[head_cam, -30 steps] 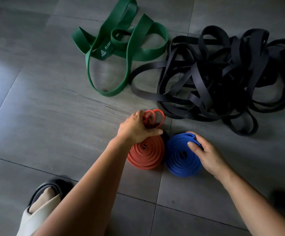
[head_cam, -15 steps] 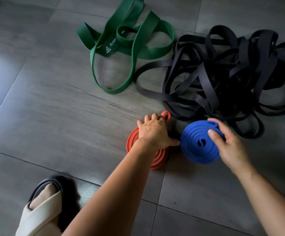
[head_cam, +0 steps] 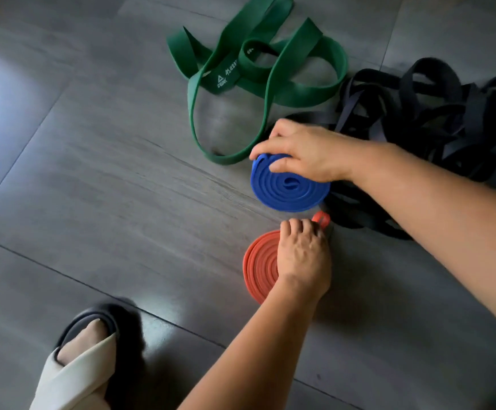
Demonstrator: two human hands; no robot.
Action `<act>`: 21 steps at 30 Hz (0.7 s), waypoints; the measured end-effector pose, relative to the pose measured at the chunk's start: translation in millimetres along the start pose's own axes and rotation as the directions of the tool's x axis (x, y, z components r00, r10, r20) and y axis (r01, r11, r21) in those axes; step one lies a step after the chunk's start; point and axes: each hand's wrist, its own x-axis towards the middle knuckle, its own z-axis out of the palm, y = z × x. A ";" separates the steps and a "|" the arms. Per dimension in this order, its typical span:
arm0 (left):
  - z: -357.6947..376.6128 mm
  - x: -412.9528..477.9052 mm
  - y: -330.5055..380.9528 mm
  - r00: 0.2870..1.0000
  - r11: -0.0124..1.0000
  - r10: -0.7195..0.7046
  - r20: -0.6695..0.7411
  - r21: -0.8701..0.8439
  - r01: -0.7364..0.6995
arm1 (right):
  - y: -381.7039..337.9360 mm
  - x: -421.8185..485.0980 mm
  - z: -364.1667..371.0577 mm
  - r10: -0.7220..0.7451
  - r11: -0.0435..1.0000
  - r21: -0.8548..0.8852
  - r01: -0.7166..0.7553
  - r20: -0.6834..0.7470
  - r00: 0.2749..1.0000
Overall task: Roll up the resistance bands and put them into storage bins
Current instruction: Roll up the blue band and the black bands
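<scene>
Floor: large grey tiles [head_cam: 98, 179], matt with a faint streaked grain, thin dark grout lines, and a pale patch of glare at the far left.

Item 1. Blue coil [head_cam: 288, 187]: a flat rubber band wound into a tight spiral disc with smooth ribbed layers. Its face is tilted toward the camera; whether its lower edge touches the tile cannot be told. The right hand [head_cam: 303, 155] pinches its upper rim, thumb on the face and fingers curled over the back.

Item 2. Orange-red coil [head_cam: 260, 266]: the same spiral form with a matt finish, lying just below the blue coil and apart from it. The left hand [head_cam: 303, 255] covers its right half, fingers curled over the far rim and gripping it. A small loose loop [head_cam: 321, 218] of the same band sticks out past the fingertips.

Item 3. Green band [head_cam: 258, 75]: wide, flat and unrolled, lying in slack overlapping loops on the floor beyond the coils, with white printed lettering on one strap.

Item 4. Black bands [head_cam: 433, 128]: many narrow flat straps in a tangled heap at the right, partly behind the right forearm.

Item 5. Sandal [head_cam: 86, 359]: dark rounded sole and cream crossed fabric straps, worn on a foot at the lower left.
</scene>
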 end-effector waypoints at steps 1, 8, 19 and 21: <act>-0.7 -0.3 -0.9 1.000 1.000 0.012 0.012 0.001 -0.012 | -4.9 13.8 3.3 -0.027 0.996 -0.080 0.036 0.110 0.994; 3.3 -5.0 -12.9 0.995 0.994 0.089 -0.038 -0.058 -0.091 | -23.7 73.2 30.4 0.025 0.993 -0.112 0.026 0.428 0.903; 20.9 -58.5 -44.2 0.941 0.968 -0.008 -0.339 -0.237 -0.078 | -11.3 73.6 47.8 -0.071 0.963 -0.228 0.145 0.307 0.949; 39.6 -81.7 -49.4 0.956 0.959 -0.158 -0.246 -0.269 0.090 | -12.1 72.7 49.8 -0.106 0.957 -0.232 0.175 0.283 0.953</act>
